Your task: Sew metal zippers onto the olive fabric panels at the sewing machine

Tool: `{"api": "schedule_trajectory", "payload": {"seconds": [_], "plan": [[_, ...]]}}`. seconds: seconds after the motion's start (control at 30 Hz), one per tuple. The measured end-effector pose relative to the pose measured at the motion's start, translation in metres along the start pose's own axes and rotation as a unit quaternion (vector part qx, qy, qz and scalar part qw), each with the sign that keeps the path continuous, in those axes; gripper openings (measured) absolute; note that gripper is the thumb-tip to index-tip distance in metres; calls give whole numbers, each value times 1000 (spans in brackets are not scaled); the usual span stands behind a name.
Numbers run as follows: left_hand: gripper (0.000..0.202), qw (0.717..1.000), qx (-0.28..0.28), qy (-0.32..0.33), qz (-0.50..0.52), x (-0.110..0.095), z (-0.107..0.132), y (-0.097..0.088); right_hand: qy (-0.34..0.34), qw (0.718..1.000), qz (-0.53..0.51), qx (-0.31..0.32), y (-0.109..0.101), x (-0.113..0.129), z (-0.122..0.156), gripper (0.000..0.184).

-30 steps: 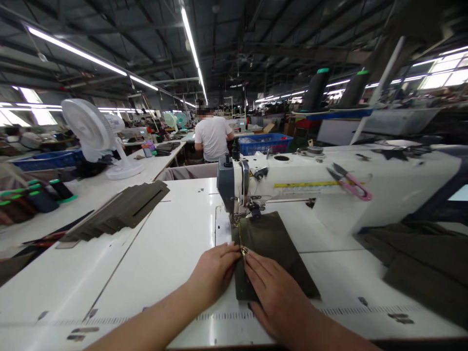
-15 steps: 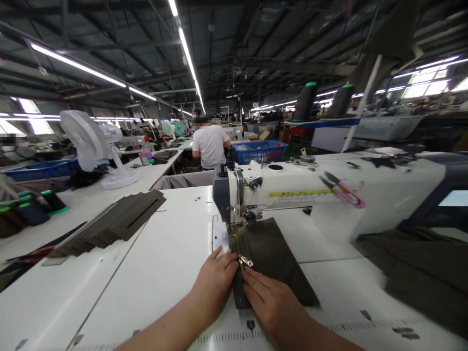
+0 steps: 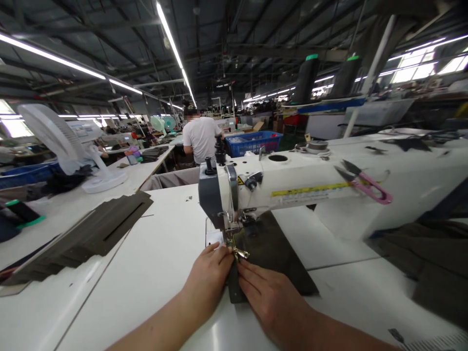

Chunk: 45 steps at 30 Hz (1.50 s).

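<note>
A dark olive fabric piece (image 3: pixel 272 261) lies on the sewing table under the presser foot of a white sewing machine (image 3: pixel 292 187). A brass zipper pull (image 3: pixel 241 253) sits on the fabric's left edge, just in front of the needle. My left hand (image 3: pixel 210 278) rests on the table with its fingers pressed against that left edge, next to the pull. My right hand (image 3: pixel 270 300) lies flat on the fabric's near end, fingers stretched toward the pull.
A stack of dark cut pieces (image 3: pixel 87 234) lies to the left. Pink thread snips (image 3: pixel 365 183) rest on the machine arm. More dark cloth (image 3: pixel 427 258) is heaped at right. A white fan (image 3: pixel 69 146) stands on the neighbouring table; a person in a white shirt (image 3: pixel 201 139) sits beyond.
The fabric has fed away from me under the presser foot, and the zipper pull is now closer to the needle. Both hands followed it forward. The camera shifted slightly.
</note>
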<state>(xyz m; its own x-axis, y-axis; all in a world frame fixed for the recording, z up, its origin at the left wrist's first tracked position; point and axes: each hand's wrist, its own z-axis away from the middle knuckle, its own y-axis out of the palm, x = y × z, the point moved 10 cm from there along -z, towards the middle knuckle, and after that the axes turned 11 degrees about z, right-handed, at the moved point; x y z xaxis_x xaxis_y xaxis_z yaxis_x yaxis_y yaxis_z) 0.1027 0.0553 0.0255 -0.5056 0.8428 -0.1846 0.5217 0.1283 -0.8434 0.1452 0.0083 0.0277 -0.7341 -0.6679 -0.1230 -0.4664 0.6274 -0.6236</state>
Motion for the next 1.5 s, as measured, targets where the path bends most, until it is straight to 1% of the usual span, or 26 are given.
{"api": "schedule_trajectory", "payload": {"seconds": [0.1, 0.2, 0.27, 0.33, 0.4, 0.47, 0.53, 0.6, 0.63, 0.8, 0.87, 1.03, 1.13, 1.2, 1.27, 1.3, 1.33, 1.4, 1.47, 1.5], "plan": [[19, 1000, 12, -11, -9, 7, -4, 2, 6, 1000, -11, 22, 7, -5, -3, 36], [19, 999, 34, -21, -3, 12, -6, 5, 24, 997, -52, 59, 6, -11, -6, 31], [19, 998, 56, -34, 3, 13, -7, 8, 62, 987, -106, 109, 8, -19, -7, 25], [23, 995, 80, -57, -2, 15, -6, 10, 120, 971, -142, 151, 13, -33, -7, 21], [29, 991, 105, -84, -14, 17, -5, 11, 176, 964, -110, 169, 20, -50, -8, 19], [34, 987, 121, -107, -25, 18, -4, 12, 212, 959, -28, 185, 33, -67, -9, 15], [35, 984, 123, -123, -27, 19, -2, 12, 222, 950, 30, 216, 50, -77, -10, 12], [35, 985, 111, -127, -21, 19, 0, 11, 221, 944, 43, 240, 65, -83, -12, 12], [36, 987, 103, -125, -17, 18, 0, 10, 223, 942, 43, 245, 69, -85, -13, 15], [39, 993, 66, -100, 5, 15, 2, 6, 270, 928, 51, 252, 69, -92, -13, 15], [39, 993, 65, -95, 9, 15, 2, 6, 293, 919, 59, 258, 70, -95, -11, 16], [35, 992, 70, -105, 6, 18, 1, 9, 341, 895, 88, 275, 82, -104, -11, 24], [34, 993, 52, -104, 13, 17, 3, 7, 331, 897, 96, 278, 78, -100, -14, 27], [35, 994, 34, -107, 17, 16, 6, 6, 296, 911, 93, 272, 67, -87, -13, 24], [36, 993, 17, -112, 23, 16, 9, 4, 223, 941, 60, 249, 52, -62, -11, 24], [35, 993, 11, -114, 27, 15, 11, 4, 167, 959, 24, 227, 43, -45, -10, 28], [35, 993, 8, -114, 33, 14, 13, 4, 131, 968, -8, 213, 35, -32, -6, 33], [37, 993, 10, -110, 49, 12, 15, 4, 87, 973, -55, 207, 26, -14, 3, 45], [39, 992, 15, -107, 65, 11, 16, 5, 83, 969, -70, 220, 25, -8, 10, 55], [41, 992, 15, -107, 70, 10, 16, 4, 82, 968, -74, 223, 26, -7, 11, 55]]}}
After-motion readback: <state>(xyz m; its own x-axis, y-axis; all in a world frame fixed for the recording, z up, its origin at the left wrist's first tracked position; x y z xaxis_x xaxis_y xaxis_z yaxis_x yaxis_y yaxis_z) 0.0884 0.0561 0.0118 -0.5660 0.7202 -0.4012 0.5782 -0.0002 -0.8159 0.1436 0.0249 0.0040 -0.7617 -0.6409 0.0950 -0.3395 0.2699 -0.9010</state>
